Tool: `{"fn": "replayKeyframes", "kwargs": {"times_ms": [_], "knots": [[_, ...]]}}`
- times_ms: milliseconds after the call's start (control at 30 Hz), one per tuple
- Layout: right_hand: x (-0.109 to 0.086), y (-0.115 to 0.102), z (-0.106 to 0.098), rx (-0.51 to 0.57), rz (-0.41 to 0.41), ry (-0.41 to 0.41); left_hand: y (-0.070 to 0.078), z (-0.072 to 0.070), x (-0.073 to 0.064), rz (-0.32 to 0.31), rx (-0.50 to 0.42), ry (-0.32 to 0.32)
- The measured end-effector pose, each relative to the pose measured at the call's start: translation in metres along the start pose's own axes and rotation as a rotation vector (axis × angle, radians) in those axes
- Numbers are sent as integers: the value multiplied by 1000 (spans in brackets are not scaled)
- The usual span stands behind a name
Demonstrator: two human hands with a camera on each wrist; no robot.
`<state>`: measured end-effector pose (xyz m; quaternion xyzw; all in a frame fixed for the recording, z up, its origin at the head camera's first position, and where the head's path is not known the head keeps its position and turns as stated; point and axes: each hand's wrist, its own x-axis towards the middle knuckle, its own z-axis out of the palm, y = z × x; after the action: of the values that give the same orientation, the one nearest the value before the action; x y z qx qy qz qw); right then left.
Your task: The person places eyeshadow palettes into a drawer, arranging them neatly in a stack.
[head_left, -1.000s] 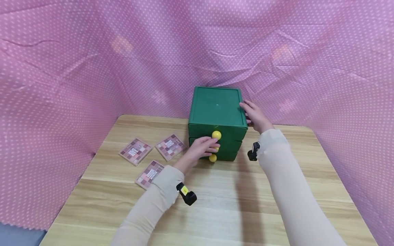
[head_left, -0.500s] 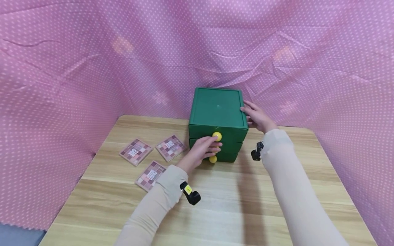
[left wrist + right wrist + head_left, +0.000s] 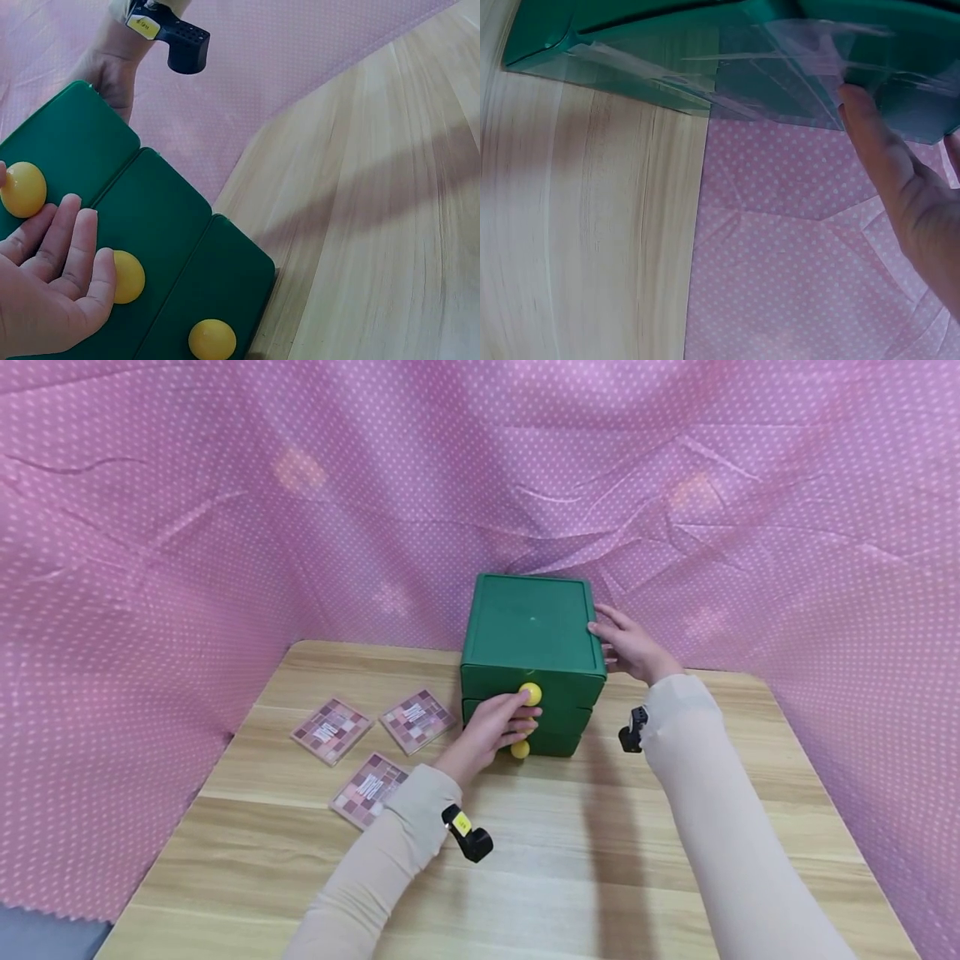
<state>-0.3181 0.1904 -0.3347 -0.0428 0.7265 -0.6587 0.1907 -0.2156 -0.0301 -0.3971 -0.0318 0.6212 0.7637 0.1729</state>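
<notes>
A green cabinet of three drawers point(image 3: 532, 631) stands toward the back of the table, each drawer front bearing a round yellow knob. With thumb and index finger, my left hand point(image 3: 487, 732) pinches the top knob point(image 3: 24, 191). The other fingers of that hand extend across the front, partly covering the middle knob point(image 3: 130, 277); the bottom knob point(image 3: 212, 340) shows below. All the drawers look closed. On the cabinet's right side rests my right hand point(image 3: 633, 647), fingers extended. Its thumb touches the side wall near clear tape point(image 3: 780, 75) in the right wrist view.
Three flat square palettes, patterned in pink and brown, lie left of the cabinet: one at the far left point(image 3: 332, 731), one beside the cabinet point(image 3: 416, 720), one partly behind the left sleeve point(image 3: 366, 791). A pink dotted cloth point(image 3: 375, 485) hangs behind the wooden table point(image 3: 540, 860).
Both hands have shifted slightly to the right, and the cabinet appears moved a little the same way. The left hand's fingers have closed up on the top knob. The palettes lie as before.
</notes>
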Motion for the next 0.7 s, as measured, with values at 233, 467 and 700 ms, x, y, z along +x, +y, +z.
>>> {"fn": "replayKeyframes", "kwargs": {"times_ms": [233, 467, 700], "knots": [[1, 1, -1, -5, 3, 2, -1, 4, 1, 3, -36, 27], [2, 1, 1, 6, 20, 29, -2, 6, -2, 2, -38, 66], [2, 1, 1, -6, 11, 23, -5, 8, -9, 30, -33, 77]]}}
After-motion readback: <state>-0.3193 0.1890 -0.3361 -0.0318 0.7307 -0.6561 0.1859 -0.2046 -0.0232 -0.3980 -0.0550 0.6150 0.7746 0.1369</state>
